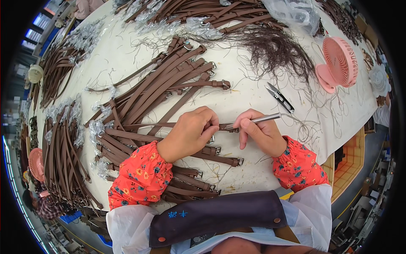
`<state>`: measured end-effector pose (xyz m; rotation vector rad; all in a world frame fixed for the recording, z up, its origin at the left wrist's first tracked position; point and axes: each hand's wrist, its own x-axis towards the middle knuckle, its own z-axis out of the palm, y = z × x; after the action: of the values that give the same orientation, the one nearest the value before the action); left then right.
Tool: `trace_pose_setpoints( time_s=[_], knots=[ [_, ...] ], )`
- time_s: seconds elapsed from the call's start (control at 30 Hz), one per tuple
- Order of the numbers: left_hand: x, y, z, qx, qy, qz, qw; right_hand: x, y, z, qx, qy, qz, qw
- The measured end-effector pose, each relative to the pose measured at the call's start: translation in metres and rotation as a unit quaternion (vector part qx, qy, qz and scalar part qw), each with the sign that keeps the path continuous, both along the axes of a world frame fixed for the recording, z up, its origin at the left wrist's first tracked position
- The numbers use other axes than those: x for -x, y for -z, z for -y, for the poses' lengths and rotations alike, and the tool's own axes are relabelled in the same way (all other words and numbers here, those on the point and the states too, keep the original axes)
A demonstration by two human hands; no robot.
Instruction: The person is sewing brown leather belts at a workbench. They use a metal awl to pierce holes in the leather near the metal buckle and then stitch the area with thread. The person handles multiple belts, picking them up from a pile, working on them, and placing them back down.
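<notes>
My left hand (190, 132) is closed, its thumb and forefinger pinching a brown strap (163, 125) near its buckle end. Between the thumb and fingers of my right hand (261, 132) is a slim silver pen-shaped tool (266, 119), its tip close to the strap's end. A thin grey cord seems to run from the tool's rear. Under and around my left hand lie many more brown buckled straps (158, 91), some with clear plastic wrap (97, 129) at their far ends. Thread snips (280, 98) with black handles rest beyond my right hand.
A pink fan (338, 63) stands at the right of the white-covered table (237, 178). A dark tangle of thread (275, 46) lies at the back, beside a clear plastic bag (296, 15). Another strap pile (63, 161) sits at the left.
</notes>
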<state>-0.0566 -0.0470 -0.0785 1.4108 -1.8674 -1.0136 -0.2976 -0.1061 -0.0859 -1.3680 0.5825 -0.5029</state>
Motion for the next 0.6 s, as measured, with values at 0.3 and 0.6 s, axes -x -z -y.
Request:
trace_pose_setpoints(
  time_s=[0.3, 0.6],
  knots=[
    [0.004, -0.004, -0.001, 0.008, -0.056, -0.044, 0.997, 0.0, 0.001, 0.001, 0.022, 0.004, 0.002, 1.0],
    [0.004, 0.003, -0.001, 0.046, -0.018, 0.024, 0.999, -0.002, 0.002, 0.002, 0.043, 0.01, 0.006, 0.999]
  ],
)
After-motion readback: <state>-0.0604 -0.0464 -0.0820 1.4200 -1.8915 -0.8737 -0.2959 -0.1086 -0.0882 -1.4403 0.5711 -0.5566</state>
